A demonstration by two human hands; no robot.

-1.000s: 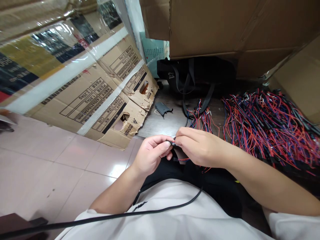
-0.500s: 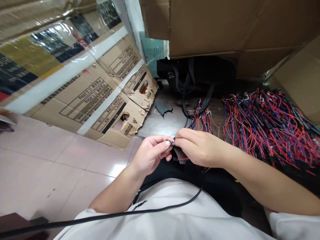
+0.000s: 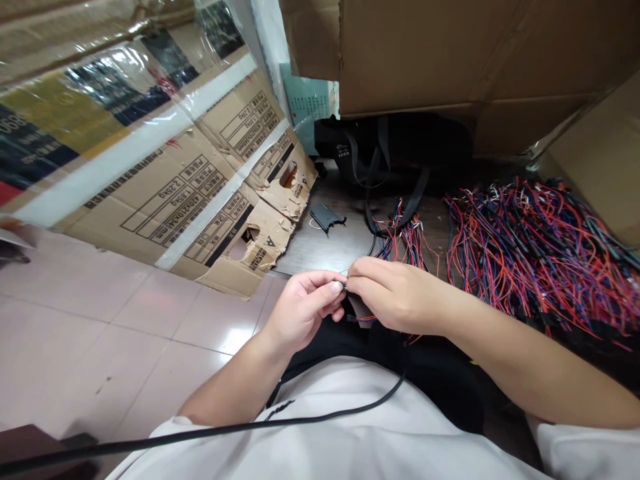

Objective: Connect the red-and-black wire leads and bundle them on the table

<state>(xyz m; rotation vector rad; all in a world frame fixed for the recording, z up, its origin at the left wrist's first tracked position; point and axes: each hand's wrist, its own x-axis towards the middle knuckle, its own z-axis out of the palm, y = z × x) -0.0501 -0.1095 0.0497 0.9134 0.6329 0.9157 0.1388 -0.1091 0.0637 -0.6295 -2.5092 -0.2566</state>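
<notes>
My left hand [image 3: 307, 308] is closed in a pinch, thumb against forefinger, on a small black connector [image 3: 344, 286] with thin wires. Touching close by, my right hand [image 3: 393, 293] has its fingers pressed together on the wires at the connector's right side. Its fingers hide most of what they grip. Below the hands, red and blue wires [image 3: 369, 319] show near my lap. Just beyond the right hand lies a small bundle of red, blue and black wires [image 3: 407, 237] on the dark table [image 3: 300, 257].
A large heap of red, blue and black wires [image 3: 530, 253] covers the table's right side. A black plastic piece [image 3: 326, 218] lies ahead, before a black bag [image 3: 425, 143]. Cardboard boxes stand left [image 3: 200, 193] and behind [image 3: 450, 60]. A black cable [image 3: 300, 421] crosses my shirt.
My right hand has shifted very slightly to the left, closer to the left fingertips. The connector shows a little less between the fingers. Everything else stays in place.
</notes>
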